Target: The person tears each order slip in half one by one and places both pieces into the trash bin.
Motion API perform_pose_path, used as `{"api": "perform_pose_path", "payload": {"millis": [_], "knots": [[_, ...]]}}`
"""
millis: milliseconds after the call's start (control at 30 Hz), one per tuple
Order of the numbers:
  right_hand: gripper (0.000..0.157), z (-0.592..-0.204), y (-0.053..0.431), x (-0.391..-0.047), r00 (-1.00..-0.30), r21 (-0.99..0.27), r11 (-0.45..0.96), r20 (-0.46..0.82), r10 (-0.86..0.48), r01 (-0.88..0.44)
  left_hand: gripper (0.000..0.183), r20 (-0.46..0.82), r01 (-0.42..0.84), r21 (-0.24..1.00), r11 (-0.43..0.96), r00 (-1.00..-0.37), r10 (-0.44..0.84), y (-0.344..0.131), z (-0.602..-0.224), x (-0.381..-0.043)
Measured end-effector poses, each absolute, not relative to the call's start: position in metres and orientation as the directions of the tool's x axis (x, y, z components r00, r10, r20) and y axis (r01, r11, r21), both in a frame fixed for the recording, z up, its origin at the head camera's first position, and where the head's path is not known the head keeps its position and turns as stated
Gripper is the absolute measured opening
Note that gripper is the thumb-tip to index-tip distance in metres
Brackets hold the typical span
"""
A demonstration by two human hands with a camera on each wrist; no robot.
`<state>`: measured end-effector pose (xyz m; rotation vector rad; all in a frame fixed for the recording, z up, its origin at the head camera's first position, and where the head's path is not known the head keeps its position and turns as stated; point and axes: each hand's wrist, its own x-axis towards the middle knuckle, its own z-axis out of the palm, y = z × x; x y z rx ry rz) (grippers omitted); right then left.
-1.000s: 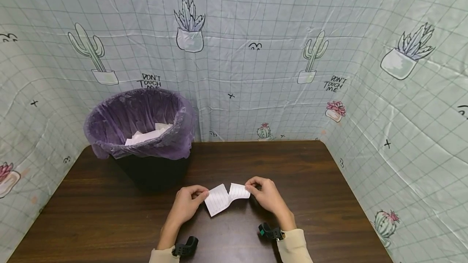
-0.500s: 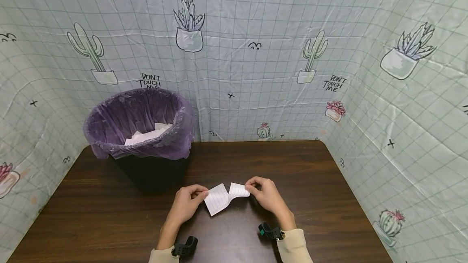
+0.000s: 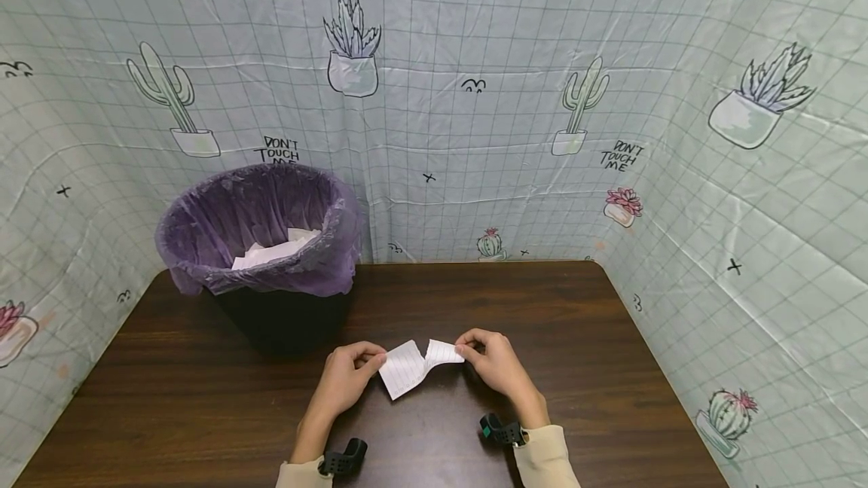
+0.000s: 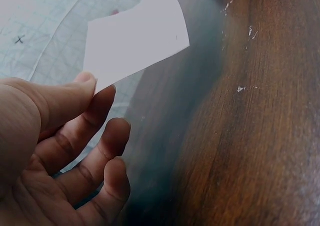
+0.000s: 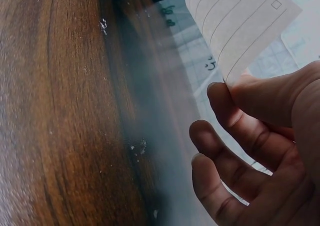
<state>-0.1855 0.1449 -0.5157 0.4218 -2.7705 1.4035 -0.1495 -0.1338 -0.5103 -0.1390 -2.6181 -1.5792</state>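
Observation:
A small sheet of lined paper (image 3: 404, 371) with a row of little checkboxes is stretched between both hands over the table. A tear runs into its upper edge near the middle, and the lower part still joins the two sides. My left hand (image 3: 347, 378) pinches the left edge between thumb and index finger. At the opposite end, my right hand (image 3: 499, 362) pinches a corner the same way. The left wrist view shows the paper's blank back (image 4: 137, 35); its printed lines (image 5: 240, 25) face the right wrist camera. The other fingers of both hands curl loosely beneath.
A black trash bin (image 3: 281, 318) lined with a purple bag (image 3: 339, 247) stands at the back left, with white paper pieces (image 3: 274, 251) inside. Printed curtains (image 3: 434, 126) surround the dark wooden table (image 3: 515, 292) at the back and sides. Black bands (image 3: 344, 458) sit on both wrists.

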Motion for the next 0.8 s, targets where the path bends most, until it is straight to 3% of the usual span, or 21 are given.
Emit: {"api": "perform_pose_path", "payload": {"millis": [800], "knots": [[0.007, -0.5178, 0.1451, -0.1865, -0.968, -0.783, 0.578, 0.119, -0.222, -0.229, 0.004, 0.108, 0.105, 0.871, 0.479, -0.994, 0.021, -0.1365, -0.5094, -0.1487]]}}
